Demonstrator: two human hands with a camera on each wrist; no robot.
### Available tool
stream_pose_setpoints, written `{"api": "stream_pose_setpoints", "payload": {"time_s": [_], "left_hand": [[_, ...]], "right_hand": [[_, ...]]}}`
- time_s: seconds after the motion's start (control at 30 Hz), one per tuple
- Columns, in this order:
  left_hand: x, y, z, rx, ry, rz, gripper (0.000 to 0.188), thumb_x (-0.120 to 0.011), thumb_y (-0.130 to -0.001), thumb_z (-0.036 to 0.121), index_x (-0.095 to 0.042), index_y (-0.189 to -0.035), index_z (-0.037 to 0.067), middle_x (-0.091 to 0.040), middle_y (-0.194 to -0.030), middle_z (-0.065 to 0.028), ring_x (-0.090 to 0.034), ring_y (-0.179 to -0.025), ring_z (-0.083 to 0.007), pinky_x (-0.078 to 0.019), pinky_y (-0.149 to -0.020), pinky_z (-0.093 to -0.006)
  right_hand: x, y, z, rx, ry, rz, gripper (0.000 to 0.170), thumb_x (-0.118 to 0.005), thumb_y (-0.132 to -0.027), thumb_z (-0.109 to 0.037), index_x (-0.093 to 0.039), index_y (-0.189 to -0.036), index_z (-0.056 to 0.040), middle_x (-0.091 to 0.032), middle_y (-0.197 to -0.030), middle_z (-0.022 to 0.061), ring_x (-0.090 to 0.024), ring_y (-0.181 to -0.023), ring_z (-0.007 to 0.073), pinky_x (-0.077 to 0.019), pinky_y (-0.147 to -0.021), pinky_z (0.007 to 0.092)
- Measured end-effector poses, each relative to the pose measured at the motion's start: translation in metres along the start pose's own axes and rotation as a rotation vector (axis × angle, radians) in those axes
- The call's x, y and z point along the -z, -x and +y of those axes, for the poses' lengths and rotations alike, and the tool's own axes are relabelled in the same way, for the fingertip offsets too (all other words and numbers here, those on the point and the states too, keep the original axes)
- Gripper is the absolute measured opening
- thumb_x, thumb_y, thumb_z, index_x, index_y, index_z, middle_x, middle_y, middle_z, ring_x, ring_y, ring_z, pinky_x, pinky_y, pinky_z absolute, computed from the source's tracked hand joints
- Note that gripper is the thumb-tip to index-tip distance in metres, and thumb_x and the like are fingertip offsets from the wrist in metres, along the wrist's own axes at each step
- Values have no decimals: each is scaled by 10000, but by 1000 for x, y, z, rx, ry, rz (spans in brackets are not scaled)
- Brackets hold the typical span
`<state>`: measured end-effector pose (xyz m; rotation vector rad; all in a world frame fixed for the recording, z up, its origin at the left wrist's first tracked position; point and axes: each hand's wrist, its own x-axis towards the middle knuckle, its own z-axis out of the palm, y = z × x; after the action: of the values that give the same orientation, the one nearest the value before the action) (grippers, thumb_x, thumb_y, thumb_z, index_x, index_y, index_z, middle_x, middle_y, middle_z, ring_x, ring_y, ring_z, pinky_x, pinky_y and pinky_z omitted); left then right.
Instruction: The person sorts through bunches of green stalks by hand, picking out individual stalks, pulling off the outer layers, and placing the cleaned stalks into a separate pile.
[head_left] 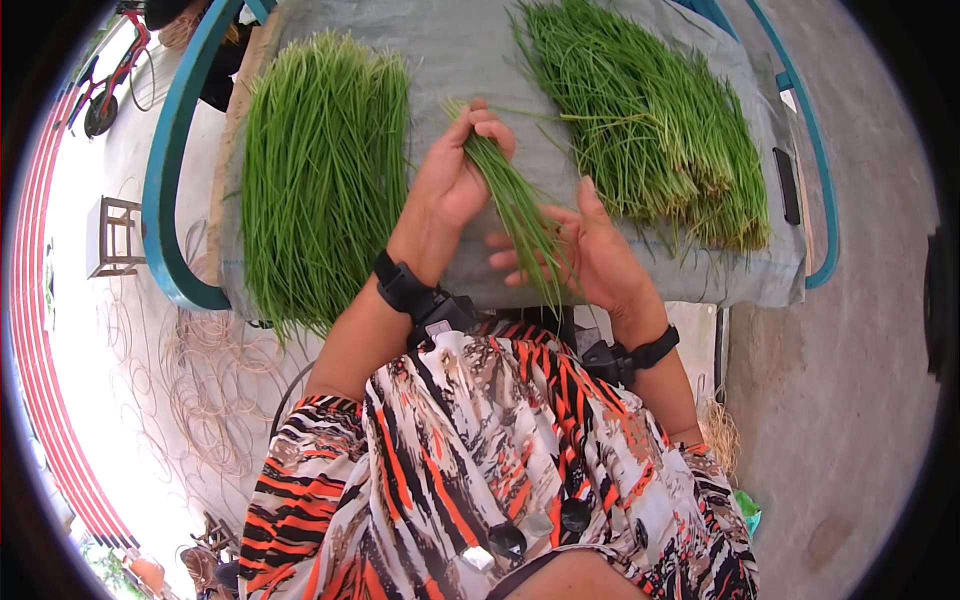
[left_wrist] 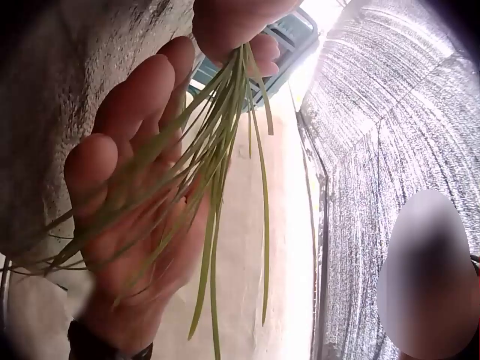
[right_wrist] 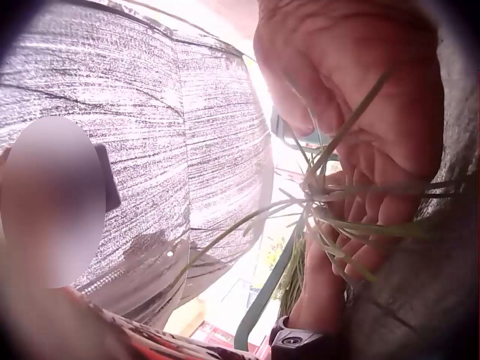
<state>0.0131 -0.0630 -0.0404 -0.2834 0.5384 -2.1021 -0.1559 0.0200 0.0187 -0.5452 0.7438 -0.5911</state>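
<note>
My left hand (head_left: 452, 172) grips a thin bunch of garlic chives (head_left: 515, 205) near its pale end, above the cloth-covered table. The green blades slant down to the right, their tips fanned out. Beside the tips, my right hand (head_left: 600, 258) is held open with fingers spread and thumb up. In the left wrist view, the loose blades (left_wrist: 217, 142) hang from the gripping fingers and cross in front of the open right palm (left_wrist: 142, 247). The right wrist view has the open right hand (right_wrist: 367, 112) large, with blade tips pointing toward the camera.
A large pile of chives (head_left: 325, 185) lies at the table's left, and another pile (head_left: 650, 130) at the right. A dark phone-like object (head_left: 786, 186) lies by the right edge. Blue-green metal rails (head_left: 165, 190) border the grey cloth (head_left: 455, 60). A stool (head_left: 118, 237) stands left.
</note>
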Motion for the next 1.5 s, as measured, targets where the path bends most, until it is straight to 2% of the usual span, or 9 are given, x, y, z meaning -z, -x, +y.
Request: {"api": "stream_pose_setpoints", "payload": {"time_s": [0.2,0.3,0.6,0.7,0.87,1.03,1.17,1.27,1.5], "left_hand": [[10,-4,5,-73,-77,32,159,-445,-967,155,-482,-1011,7,-498,-787,-38,-510,-702,-166,-491,-761,-335],[9,-4,3,-119,-97,95,110,-516,-919,75,-534,-930,-33,-510,-749,-57,-498,-688,-167,-481,-688,-294],[10,-4,4,-141,-118,90,100,-521,-908,48,-536,-955,-40,-511,-748,-57,-502,-687,-168,-480,-695,-297],[13,-4,6,-110,-136,42,157,-447,-968,152,-483,-1004,4,-503,-773,-41,-512,-694,-169,-489,-747,-330],[10,-4,4,-123,-131,60,74,-526,-901,34,-530,-939,-31,-501,-744,-50,-503,-692,-163,-479,-696,-292],[9,-3,3,-132,-118,64,70,-529,-895,16,-527,-946,-32,-499,-756,-52,-503,-699,-160,-481,-698,-293],[8,-3,3,-129,-105,63,67,-527,-895,11,-529,-949,-30,-500,-763,-53,-503,-703,-159,-482,-698,-295],[8,-3,3,-129,-105,64,70,-529,-893,6,-526,-956,-24,-494,-761,-49,-498,-704,-158,-482,-698,-296],[9,0,-6,-134,-224,29,101,-492,-942,114,-504,-962,15,-469,-753,-30,-468,-690,-153,-465,-702,-289]], "right_hand": [[3,6,1,0,-9,9,874,-123,-882,-687,-377,-1332,17,-557,-1182,223,-605,-1007,310,-510,-829,428],[4,7,2,4,-30,5,854,-130,-891,-675,-363,-1340,13,-553,-1185,225,-606,-1002,308,-515,-818,429],[9,14,0,14,-52,-26,847,-132,-892,-669,-357,-1346,10,-546,-1191,235,-611,-993,311,-535,-790,442],[10,19,-1,10,-62,-58,848,-148,-889,-674,-358,-1350,6,-552,-1183,224,-609,-997,301,-535,-797,435],[15,25,-1,5,-69,-108,822,-189,-897,-665,-355,-1361,-7,-564,-1166,195,-609,-993,269,-536,-803,410],[13,35,1,44,47,37,593,-369,-960,-423,-269,-1379,-15,-549,-1175,221,-622,-962,296,-550,-765,410],[8,42,5,177,186,102,591,-497,-933,-253,-202,-1402,-49,-538,-1193,224,-627,-950,304,-555,-737,397],[9,44,7,164,212,74,593,-510,-931,-244,-207,-1404,-55,-540,-1190,217,-628,-946,290,-553,-728,389],[12,32,10,69,-60,27,624,-417,-953,-427,-203,-1411,-60,-561,-1149,220,-642,-886,250,-563,-655,343]]}}
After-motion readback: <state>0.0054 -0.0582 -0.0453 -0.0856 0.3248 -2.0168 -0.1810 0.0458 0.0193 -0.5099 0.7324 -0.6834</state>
